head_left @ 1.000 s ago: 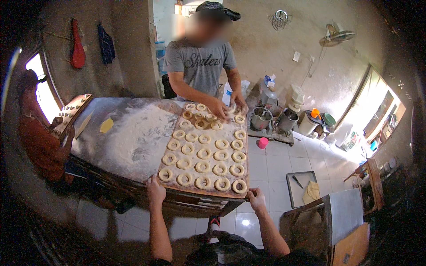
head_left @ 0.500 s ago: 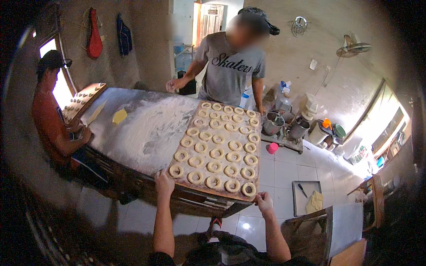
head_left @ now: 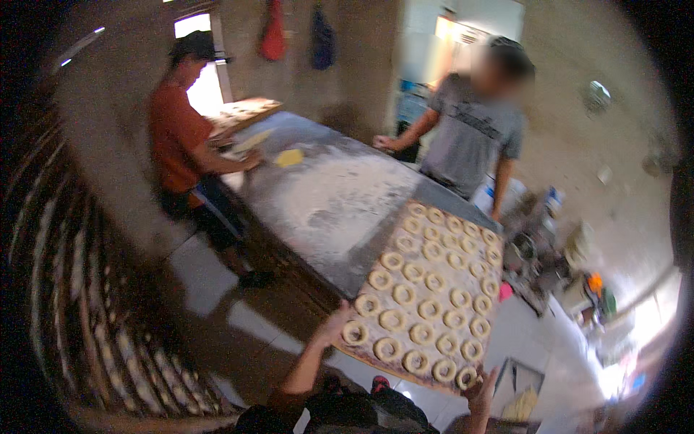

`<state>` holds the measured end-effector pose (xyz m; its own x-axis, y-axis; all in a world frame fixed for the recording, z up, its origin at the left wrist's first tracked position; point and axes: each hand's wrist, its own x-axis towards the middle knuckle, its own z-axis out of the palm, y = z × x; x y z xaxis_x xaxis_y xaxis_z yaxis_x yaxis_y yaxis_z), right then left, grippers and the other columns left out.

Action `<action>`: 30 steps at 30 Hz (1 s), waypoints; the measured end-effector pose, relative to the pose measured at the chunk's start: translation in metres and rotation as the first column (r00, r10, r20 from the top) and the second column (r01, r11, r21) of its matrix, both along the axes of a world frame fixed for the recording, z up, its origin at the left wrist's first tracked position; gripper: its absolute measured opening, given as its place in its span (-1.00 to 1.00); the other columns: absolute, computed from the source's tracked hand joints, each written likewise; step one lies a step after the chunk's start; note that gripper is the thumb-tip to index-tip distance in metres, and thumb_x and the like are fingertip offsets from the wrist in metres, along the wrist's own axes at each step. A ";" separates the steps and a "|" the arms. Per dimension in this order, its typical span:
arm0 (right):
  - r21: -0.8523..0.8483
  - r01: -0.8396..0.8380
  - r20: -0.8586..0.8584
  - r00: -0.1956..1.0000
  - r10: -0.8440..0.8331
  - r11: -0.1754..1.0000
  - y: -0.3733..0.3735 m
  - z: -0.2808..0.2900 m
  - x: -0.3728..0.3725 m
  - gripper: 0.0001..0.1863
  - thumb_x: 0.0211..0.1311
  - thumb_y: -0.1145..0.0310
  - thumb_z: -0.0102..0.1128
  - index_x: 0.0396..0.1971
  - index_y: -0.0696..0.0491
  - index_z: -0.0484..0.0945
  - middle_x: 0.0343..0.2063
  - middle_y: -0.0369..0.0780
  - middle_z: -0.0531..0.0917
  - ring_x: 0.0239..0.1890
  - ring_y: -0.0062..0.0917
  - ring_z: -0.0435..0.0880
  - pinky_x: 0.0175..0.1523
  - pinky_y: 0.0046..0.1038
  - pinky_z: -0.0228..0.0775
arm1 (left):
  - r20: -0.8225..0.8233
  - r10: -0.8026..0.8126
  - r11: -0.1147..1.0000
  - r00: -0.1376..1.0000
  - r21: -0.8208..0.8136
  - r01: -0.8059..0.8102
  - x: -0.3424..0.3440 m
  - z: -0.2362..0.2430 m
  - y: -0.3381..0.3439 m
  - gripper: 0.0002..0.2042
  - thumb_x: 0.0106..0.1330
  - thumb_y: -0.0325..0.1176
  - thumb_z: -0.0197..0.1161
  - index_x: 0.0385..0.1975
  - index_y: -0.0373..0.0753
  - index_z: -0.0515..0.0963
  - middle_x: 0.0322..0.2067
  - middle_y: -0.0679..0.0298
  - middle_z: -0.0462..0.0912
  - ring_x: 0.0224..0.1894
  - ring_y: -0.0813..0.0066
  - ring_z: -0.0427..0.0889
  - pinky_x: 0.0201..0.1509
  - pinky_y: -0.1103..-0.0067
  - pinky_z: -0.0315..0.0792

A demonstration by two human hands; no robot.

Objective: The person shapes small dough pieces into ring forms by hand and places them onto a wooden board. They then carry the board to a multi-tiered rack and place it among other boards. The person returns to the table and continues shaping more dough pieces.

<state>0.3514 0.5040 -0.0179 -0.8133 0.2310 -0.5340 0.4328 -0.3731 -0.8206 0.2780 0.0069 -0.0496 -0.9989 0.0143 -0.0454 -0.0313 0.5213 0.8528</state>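
A floury rectangular board [head_left: 374, 329] carries rows of pale raw dough rings [head_left: 392, 328]. Its far part rests on the right end of the dark metal table [head_left: 303, 124], while its near end sticks out past the table's front edge. My left hand [head_left: 336, 323] is closed round the near left corner. At the near right corner my right hand [head_left: 481, 390] grips the board, blurred, with some fingers hidden beneath it. White flour [head_left: 318, 192] covers the table to the left of the board. Farther left lies a flat yellow dough piece [head_left: 290, 158].
At the table's left end a person in a red shirt [head_left: 177, 123] works dough; a person in grey [head_left: 470, 134] stands across. Left of me rises a rack of loaded trays [head_left: 94, 318]. A shallow tray [head_left: 538, 380] lies on the floor at right, with machinery [head_left: 535, 267] beyond.
My view has turned left, bringing the tray rack into sight. Both hands have drawn the board toward me, so more of it overhangs the table edge.
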 end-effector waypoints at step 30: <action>-0.284 -0.903 -0.298 0.403 0.865 0.323 -0.347 0.025 -0.273 -0.10 0.32 -0.51 -0.24 -0.12 0.16 0.56 -0.17 -0.13 0.64 -0.14 -0.32 0.63 0.02 -0.26 0.51 | -0.196 0.973 -0.052 0.120 -0.697 -0.715 0.382 -0.033 0.199 -0.27 0.29 -0.06 0.29 0.40 -0.25 0.23 0.14 0.02 0.57 -0.12 0.23 0.65 -0.04 0.27 0.52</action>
<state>0.0782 0.1570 0.0072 -0.4565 -0.8341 -0.3096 0.6342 -0.0610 -0.7708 0.6595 0.2061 -0.0824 -0.0988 -0.9830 0.1546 -0.9639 0.1332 0.2306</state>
